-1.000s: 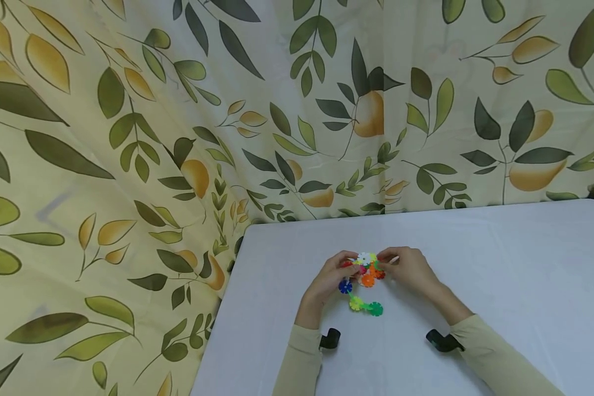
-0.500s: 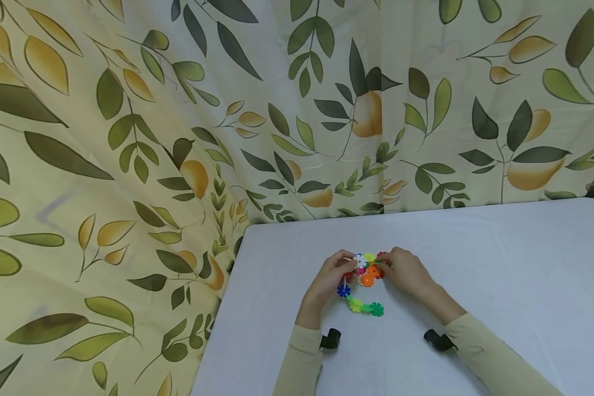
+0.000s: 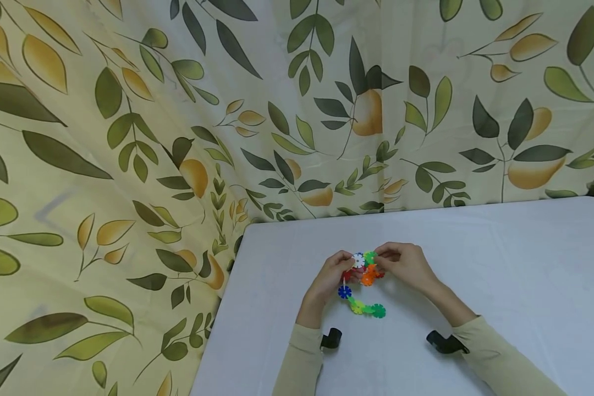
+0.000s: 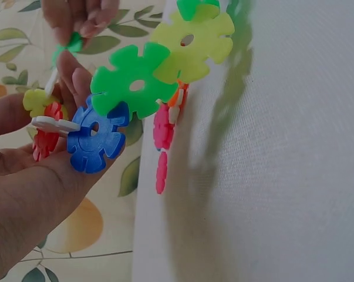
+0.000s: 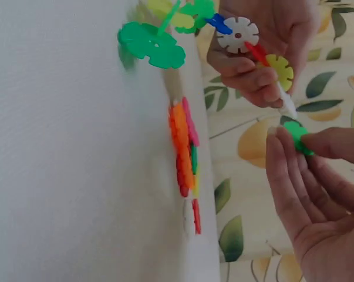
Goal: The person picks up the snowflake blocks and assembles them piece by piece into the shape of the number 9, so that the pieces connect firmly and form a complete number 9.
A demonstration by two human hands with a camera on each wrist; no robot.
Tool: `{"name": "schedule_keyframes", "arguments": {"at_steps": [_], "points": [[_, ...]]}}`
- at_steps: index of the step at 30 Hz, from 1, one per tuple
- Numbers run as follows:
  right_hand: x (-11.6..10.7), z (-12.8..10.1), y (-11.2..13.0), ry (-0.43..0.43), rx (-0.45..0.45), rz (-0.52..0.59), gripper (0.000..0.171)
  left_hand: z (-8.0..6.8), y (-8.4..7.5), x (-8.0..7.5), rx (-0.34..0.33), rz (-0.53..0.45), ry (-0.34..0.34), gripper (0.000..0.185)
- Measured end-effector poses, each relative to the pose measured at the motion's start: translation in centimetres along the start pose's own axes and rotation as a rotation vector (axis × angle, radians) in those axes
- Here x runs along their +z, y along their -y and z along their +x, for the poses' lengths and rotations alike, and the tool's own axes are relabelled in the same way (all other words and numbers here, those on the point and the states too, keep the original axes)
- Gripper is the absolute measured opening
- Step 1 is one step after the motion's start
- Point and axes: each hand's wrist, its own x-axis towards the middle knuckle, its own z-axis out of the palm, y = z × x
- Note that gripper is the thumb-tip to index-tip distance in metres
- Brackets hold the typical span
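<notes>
The right hand [image 3: 407, 264] now pinches a green snowflake disc [image 3: 370, 257] at the chain [image 3: 358, 289] (newly raised) — the left hand [image 3: 330, 275] grips it.

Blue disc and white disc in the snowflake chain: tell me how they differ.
The blue disc is a strong blue; the white disc is plain white. In the head view the blue disc sits nearer the person, below the left hand, while the white disc sits farther off, up between the left hand and the right hand. Both are notched, flower-shaped pieces with a central hole, slotted into the same chain.
</notes>
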Motion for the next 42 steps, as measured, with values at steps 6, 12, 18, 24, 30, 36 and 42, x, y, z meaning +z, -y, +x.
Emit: {"name": "schedule_keyframes", "arguments": {"at_steps": [6, 12, 18, 24, 30, 36, 42], "points": [[-0.01, -0.28, 0.46, -0.014, -0.036, 0.019, 0.01, 0.0, -0.04, 0.02, 0.014, -0.024, 0.008, 0.022], [0.14, -0.41, 0.66, -0.041, -0.08, 0.013, 0.01, 0.08, 0.07, 0.04, 0.019, -0.041, 0.013, 0.014], [0.24, -0.4, 0.8, -0.088, -0.117, 0.03, 0.01, 0.08, 0.08, -0.04, 0.026, -0.069, 0.033, 0.013], [0.3, -0.35, 0.83, -0.093, -0.143, 0.03, 0.01, 0.01, 0.05, 0.18, 0.036, -0.091, 0.052, 0.012], [0.15, -0.45, 0.82, -0.095, -0.159, 0.0, 0.009, -0.1, 0.14, 0.46, 0.03, -0.118, 0.063, 0.012], [0.37, -0.47, 0.87, -0.09, -0.175, 0.018, 0.011, -0.19, 0.15, 0.49, 0.05, -0.116, 0.087, 0.014], [0.37, -0.26, 0.66, -0.073, -0.17, -0.022, 0.015, -0.06, 0.07, 0.31, 0.046, -0.102, 0.066, 0.013]]}}
